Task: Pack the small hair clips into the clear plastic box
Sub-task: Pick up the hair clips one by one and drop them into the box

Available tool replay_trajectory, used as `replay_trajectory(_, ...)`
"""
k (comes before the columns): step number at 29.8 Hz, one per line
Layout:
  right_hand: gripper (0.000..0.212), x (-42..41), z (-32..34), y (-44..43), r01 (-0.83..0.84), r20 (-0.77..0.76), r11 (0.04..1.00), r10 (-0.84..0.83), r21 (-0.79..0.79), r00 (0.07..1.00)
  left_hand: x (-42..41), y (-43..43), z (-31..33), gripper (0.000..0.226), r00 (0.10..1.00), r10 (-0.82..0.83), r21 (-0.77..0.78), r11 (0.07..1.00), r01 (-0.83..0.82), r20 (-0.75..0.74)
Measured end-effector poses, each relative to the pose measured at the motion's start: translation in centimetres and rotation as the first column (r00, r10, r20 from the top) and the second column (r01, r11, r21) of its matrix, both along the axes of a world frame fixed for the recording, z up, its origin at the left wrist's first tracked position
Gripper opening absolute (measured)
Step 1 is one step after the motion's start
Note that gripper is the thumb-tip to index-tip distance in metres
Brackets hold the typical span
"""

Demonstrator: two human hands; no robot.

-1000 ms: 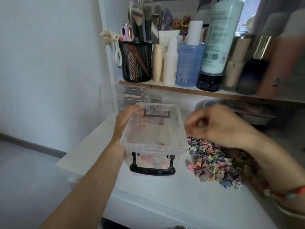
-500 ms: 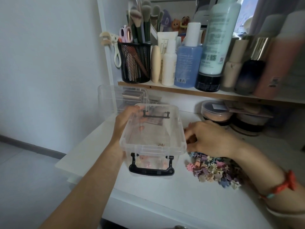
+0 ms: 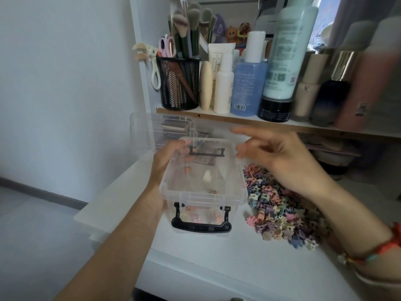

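Your left hand [image 3: 167, 157] grips the clear plastic box [image 3: 201, 197] while your right hand [image 3: 280, 157] hangs loose over its far right corner.

Your left fingers curl over the box's far left rim, thumb outside the wall, and the box stands lidless on the white table [image 3: 217, 257] with its black handle [image 3: 200, 225] facing you. Your right hand is blurred, its fingers spread and relaxed, and nothing shows between them. Inside the box are a pale blurred clip [image 3: 207, 176] near the middle, a small brown clip [image 3: 213, 191] by the near wall, and a few pinkish ones on the bottom, seen through the front. The pile of small hair clips [image 3: 275, 211] lies on the table just beside the box's right wall, beneath your right wrist. Behind, a shelf [image 3: 282, 127] carries a black mesh cup [image 3: 179, 83] of brushes and several bottles.
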State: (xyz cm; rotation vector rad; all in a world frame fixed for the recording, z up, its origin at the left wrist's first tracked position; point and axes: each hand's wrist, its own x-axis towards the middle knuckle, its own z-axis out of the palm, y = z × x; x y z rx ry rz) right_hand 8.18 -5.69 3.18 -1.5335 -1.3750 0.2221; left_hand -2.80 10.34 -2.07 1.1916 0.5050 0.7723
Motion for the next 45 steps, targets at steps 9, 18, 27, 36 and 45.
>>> replay_trajectory(9,0.013,2.5,-2.9,0.8,0.326,0.487,0.856,-0.102,-0.402,0.868,0.0,0.1,-0.1,0.023,0.999,-0.005,0.004,1.000,0.005,-0.039)
replay_trajectory(18,0.012,1.5,-2.8,1.3,0.318,0.387,0.928,-0.225,-0.194,0.894,-0.1,0.1,0.1,0.025,0.999,0.011,0.016,1.000,-0.011,-0.053)
replay_trajectory(27,0.017,-0.1,-1.1,1.1,0.096,-0.085,0.993,-0.090,0.067,0.992,-0.1,-0.7,0.4,0.021,0.999,0.038,0.013,0.999,-0.038,-0.017)
replay_trajectory(36,0.011,2.4,-2.2,0.3,0.303,0.417,0.795,-0.070,-0.525,0.906,-0.1,-0.5,0.4,0.022,1.000,0.022,0.013,1.000,-0.022,-0.016)
replay_trajectory(45,0.012,1.9,-1.0,0.4,0.226,0.079,0.970,-0.220,-0.087,0.972,-0.2,-0.4,0.4,0.020,0.999,0.018,0.006,1.000,-0.018,-0.040)
